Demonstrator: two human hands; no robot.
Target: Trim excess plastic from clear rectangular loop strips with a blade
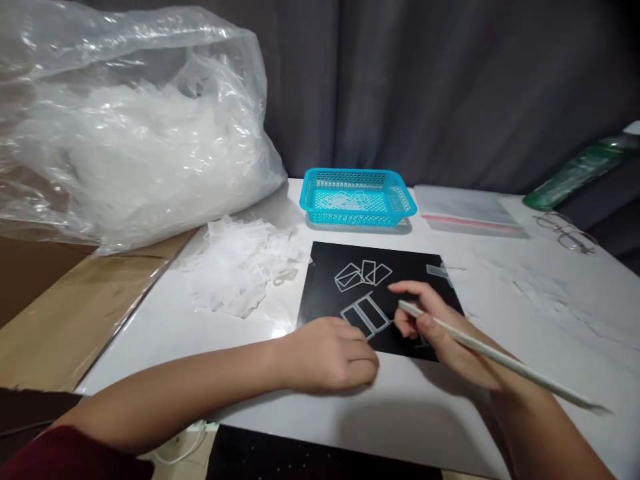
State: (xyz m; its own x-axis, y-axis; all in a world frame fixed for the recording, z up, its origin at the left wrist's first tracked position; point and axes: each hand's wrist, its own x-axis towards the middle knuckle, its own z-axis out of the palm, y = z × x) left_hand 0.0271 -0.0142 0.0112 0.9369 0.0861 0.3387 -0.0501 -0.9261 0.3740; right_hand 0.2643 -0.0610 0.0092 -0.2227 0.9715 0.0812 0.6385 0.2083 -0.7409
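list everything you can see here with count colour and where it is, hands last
plastic bag: one, clear, full of white pieces, far left
loose pieces: a heap, translucent white, beside the bag
basket: one, turquoise, table back centre
black mat: one, centre of white table
clear frames: several, on the mat
zip pouch: one, clear, right of basket
glasses: one pair, far right
bottle: one, green, lying far right
left hand: closed loosely, at the mat's near edge
right hand: holds a white stick tool
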